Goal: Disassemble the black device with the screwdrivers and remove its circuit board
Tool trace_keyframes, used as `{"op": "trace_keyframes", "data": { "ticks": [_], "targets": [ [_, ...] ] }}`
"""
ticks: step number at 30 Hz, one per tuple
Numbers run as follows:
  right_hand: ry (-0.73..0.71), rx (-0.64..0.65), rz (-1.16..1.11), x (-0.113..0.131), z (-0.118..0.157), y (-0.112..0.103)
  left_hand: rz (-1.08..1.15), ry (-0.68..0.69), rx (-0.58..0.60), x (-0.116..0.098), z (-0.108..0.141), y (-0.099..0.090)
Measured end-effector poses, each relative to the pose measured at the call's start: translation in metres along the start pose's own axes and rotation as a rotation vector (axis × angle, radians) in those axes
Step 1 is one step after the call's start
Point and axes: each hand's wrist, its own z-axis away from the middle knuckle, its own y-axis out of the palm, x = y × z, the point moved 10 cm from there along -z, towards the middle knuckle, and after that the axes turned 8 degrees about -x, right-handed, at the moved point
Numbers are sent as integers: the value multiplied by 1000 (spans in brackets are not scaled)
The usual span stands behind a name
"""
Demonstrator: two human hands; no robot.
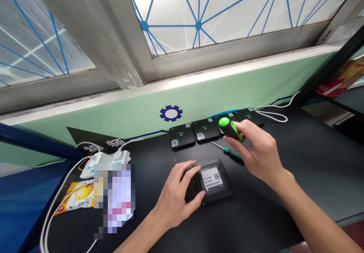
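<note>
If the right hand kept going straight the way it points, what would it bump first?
Apart from the screwdriver it holds, the right hand would probably meet the black boxes by the green wall. If it's high enough to clear them, it might hit the wall instead; depth is unclear.

Five black devices [212, 181], two screwdrivers [235, 155], two hands [172, 194], one yellow packet [76, 196], one gear decal [163, 113].
</note>
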Motion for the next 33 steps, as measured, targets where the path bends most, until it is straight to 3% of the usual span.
{"op": "trace_keyframes", "data": {
  "ticks": [4, 7, 10, 16, 24, 30, 33],
  "targets": [
    [46, 233, 119, -44, 19, 2, 18, 10, 175, -3, 12, 25],
    [56, 391, 195, -78, 42, 3, 7, 34, 194, -6, 15, 32],
    [-3, 518, 248, -95, 59, 8, 5, 14, 204, -4, 14, 34],
    [-191, 532, 314, -95, 61, 27, 10, 2, 216, 0, 13, 35],
    [-223, 547, 284, -88, 62, 51, 9, 6, 221, 0, 14, 36],
    [-149, 428, 277, -78, 59, 44, 12, 8, 208, -1, 11, 34],
    [-137, 430, 287, -69, 62, 39, 11, -12, 206, 2, 11, 34]
  ]
}}
